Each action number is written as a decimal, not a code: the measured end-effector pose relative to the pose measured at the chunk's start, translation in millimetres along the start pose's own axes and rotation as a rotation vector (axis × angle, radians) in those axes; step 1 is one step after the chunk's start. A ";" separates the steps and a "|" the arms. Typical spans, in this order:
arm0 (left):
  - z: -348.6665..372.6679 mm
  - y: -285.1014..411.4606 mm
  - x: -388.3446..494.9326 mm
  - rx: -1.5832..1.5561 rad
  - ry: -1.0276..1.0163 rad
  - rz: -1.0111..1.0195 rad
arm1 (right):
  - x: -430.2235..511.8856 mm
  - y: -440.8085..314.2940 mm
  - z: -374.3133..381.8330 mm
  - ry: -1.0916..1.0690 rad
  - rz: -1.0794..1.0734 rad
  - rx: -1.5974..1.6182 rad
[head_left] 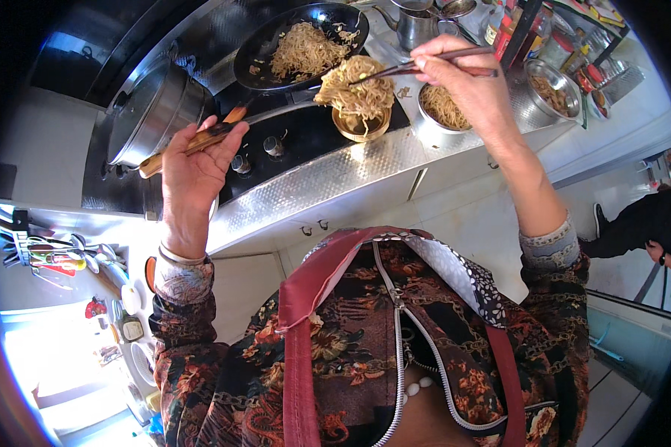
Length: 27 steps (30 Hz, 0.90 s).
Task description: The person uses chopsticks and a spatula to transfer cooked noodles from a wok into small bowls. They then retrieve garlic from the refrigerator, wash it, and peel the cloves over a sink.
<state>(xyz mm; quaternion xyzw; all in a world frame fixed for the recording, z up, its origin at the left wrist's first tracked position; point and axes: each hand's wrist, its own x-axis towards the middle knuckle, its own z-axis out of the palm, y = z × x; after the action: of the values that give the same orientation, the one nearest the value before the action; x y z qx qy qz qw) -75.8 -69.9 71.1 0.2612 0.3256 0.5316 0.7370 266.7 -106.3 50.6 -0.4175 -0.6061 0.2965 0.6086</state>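
Note:
My left hand (204, 159) grips the wooden handle (201, 141) of a metal utensil whose shank reaches right, toward the noodles. My right hand (464, 84) holds a pair of dark chopsticks (453, 61), their tips in a raised clump of brown noodles (358, 86). The clump hangs above a gold-coloured round bowl or ladle (363, 131), with strands trailing into it. Behind it is a black wok (249, 56) with more noodles (307, 50). To the right, partly behind my right forearm, a metal bowl (428, 114) of noodles stands on the counter.
A large steel steamer pot (162, 112) with a glass lid stands at the left. At the back right are a metal kettle (416, 28), a steel bowl (576, 98) of food and a rack of bottles and jars (553, 50). A person (637, 223) is at the far right.

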 end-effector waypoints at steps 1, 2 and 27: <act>-0.5 -4.8 0.6 0.022 0.030 0.007 | -2.9 12.5 0.8 -0.006 -0.009 0.067; -5.4 -8.4 5.5 0.034 0.050 -0.019 | -5.6 22.4 3.4 0.012 0.021 0.072; 46.1 -37.5 54.2 0.732 -0.117 0.140 | -14.5 94.6 29.0 0.200 0.395 0.022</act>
<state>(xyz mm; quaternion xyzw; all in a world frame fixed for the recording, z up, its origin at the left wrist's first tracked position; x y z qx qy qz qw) -5.8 -31.2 62.8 0.5587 0.4328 0.4134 0.5742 250.6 -69.6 -40.9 -0.5489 -0.4460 0.3734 0.6003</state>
